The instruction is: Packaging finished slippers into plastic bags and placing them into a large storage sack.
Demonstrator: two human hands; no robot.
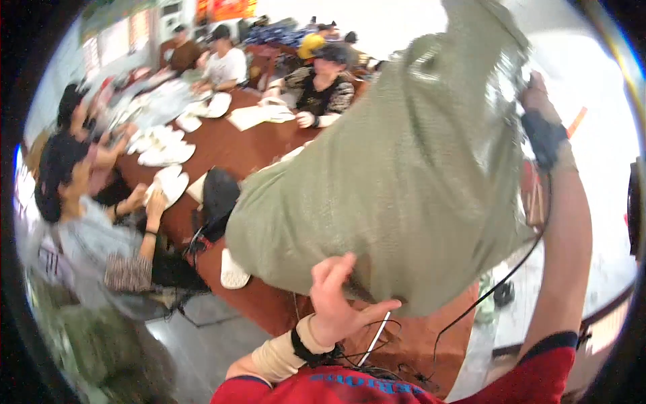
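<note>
A large olive-green woven sack [397, 168] fills the middle of the view, tilted over the table with its narrower end up at the right. My right hand [538, 101], with a dark band at the wrist, is raised and closed on the sack's upper right edge; the sack hides part of its fingers. My left hand [334, 293] is at the sack's lower side, thumb and fingers spread, seemingly touching the fabric. The sack's contents cannot be seen. A white insole-shaped piece [234, 269] shows at its lower left.
The long red-brown table [232, 151] carries white shoe-shaped pieces [161, 147] and a black object [220, 195]. A person [101, 236] works close at the left, others farther back. A dark cable [484, 289] hangs near my right arm. More green sacking [101, 337] lies at the lower left.
</note>
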